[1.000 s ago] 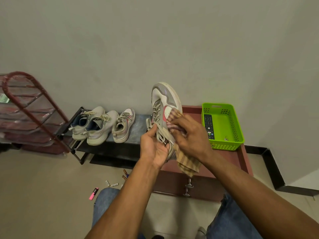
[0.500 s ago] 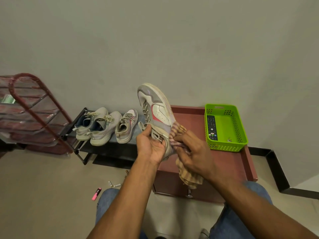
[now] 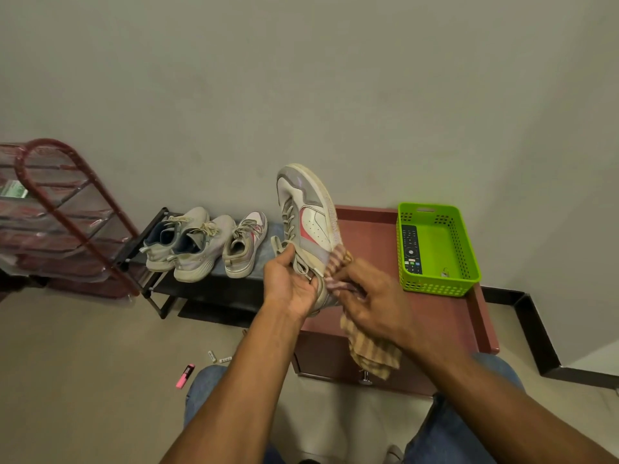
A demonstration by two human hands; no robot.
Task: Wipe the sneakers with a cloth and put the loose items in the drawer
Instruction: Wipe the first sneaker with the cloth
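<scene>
Plain grey wall fills the upper half, with a beige floor below. At far left stands a red metal-framed rack under clear plastic sheeting. Beside it, a low black shoe rack carries three pale grey lace-up sneakers side by side. On the floor near the person's knee lie a pink highlighter pen and two small white batteries.

Toward the middle, the left hand is closed around the heel and lace end of a white and grey sneaker with a pink side stripe, holding it toe up above the edge of a reddish-brown wooden drawer cabinet. Just to the right, the right hand clutches a beige and brown striped cloth, pressing its bunched upper end against the sneaker's side near the heel while the rest hangs down in front of the cabinet.

Farther right, a bright green perforated plastic basket sits on the cabinet top, holding a black remote control and a small object too blurred to identify.
</scene>
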